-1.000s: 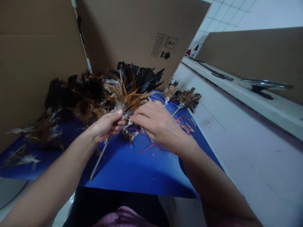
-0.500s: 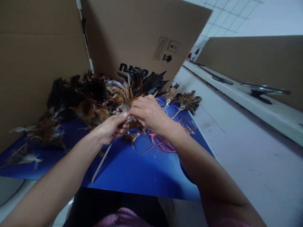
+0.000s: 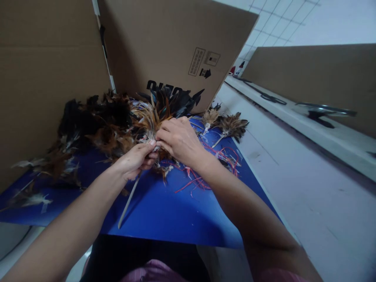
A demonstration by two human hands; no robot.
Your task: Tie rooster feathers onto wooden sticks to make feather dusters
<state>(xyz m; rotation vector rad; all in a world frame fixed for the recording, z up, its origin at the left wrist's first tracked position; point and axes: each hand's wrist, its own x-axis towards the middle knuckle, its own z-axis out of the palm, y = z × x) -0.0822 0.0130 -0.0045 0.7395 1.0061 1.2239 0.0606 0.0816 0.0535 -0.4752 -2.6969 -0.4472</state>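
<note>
Between my hands is a feather duster, its brown and dark, glossy feathers fanning upward and away from me. A thin pale stick runs from it down toward the near edge of the blue tabletop. My left hand is closed round the duster's base, thumb on top. Fingers of my right hand pinch at the same bound spot, touching the left thumb tip. What exactly the right fingertips grip there is hidden. Loose feathers lie just beneath the hands.
Heaped brown and black feathers cover the left back. Two small feather bunches lie at right, near tangled red string. Cardboard panels stand behind and left. A pale ledge with dark-handled tools runs along the right.
My right hand has shifted slightly left, closer against my left thumb. The duster has moved a little left with the hands, and its stick's lower end has swung slightly right.
</note>
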